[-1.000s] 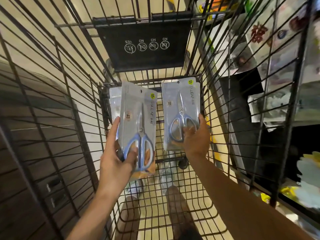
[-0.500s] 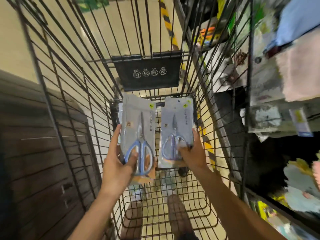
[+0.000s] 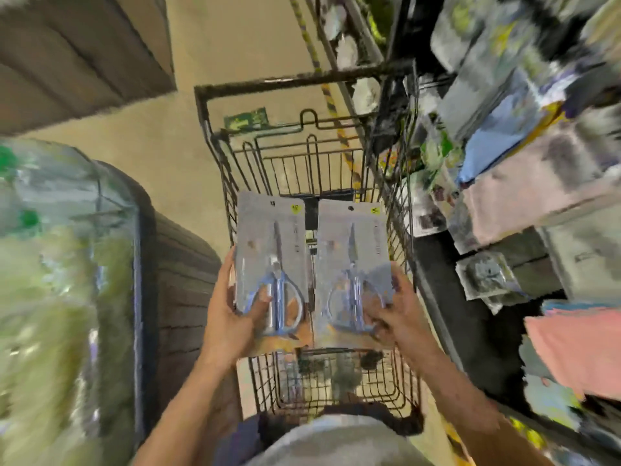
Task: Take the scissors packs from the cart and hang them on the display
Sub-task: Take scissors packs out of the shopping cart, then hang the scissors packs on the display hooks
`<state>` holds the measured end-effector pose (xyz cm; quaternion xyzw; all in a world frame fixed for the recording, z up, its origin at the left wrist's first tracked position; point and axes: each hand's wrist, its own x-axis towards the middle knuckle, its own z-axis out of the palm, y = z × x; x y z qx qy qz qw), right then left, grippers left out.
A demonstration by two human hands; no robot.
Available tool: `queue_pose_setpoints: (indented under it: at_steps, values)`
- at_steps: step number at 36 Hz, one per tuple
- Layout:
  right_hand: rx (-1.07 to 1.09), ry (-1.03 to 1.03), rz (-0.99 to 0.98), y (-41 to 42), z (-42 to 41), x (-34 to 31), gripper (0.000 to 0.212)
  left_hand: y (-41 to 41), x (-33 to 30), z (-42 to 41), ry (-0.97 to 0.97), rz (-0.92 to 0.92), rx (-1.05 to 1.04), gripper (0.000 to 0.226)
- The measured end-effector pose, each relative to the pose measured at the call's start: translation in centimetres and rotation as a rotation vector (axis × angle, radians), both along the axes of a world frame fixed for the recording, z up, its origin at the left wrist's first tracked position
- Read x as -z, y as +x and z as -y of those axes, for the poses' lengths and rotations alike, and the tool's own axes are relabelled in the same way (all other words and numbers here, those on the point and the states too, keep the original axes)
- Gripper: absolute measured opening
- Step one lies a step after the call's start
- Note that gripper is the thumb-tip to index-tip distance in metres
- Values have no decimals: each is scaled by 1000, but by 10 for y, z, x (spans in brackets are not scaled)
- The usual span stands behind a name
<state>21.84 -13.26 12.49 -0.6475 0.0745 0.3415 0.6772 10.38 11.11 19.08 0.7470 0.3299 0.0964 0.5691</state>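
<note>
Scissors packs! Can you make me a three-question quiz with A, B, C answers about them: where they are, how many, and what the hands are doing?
1. Where are the scissors packs?
A. On the floor
B. Held above the cart
C. Hanging on the shelf

2. How many packs are held?
A. One
B. Two
C. Four

3. What are the hands doing?
A. Each grips a pack
B. Both hang idle
C. Both push the cart

Answers:
1 B: the left scissors pack and right scissors pack sit over the cart.
2 B: two packs side by side.
3 A: the left hand and right hand each curl round a pack's lower end.
</note>
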Motion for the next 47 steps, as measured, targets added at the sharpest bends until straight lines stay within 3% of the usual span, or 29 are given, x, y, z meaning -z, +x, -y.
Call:
queue_pose_setpoints:
  at_steps: [5, 10, 16, 26, 36, 47]
  values:
    - [-57, 79, 163, -25, 22, -62, 98, -32, -44, -2, -81, 62, 53, 87]
    - [31, 111, 314, -70, 31, -100, 102, -57, -74, -6, -102, 147, 134, 88]
    - [254, 70, 435, -146, 29, -119, 90, -93, -84, -14, -120, 206, 231, 89]
    - [541, -58, 469, -273, 63, -151, 80, -133, -91, 19, -248, 190, 451, 92]
    - [801, -182, 607, -353, 131, -184, 73, -148, -115, 102, -326, 148, 662, 92]
    - [1053, -303, 684, -465, 260, -206, 72, -198, -145, 275, -402, 330, 877, 88]
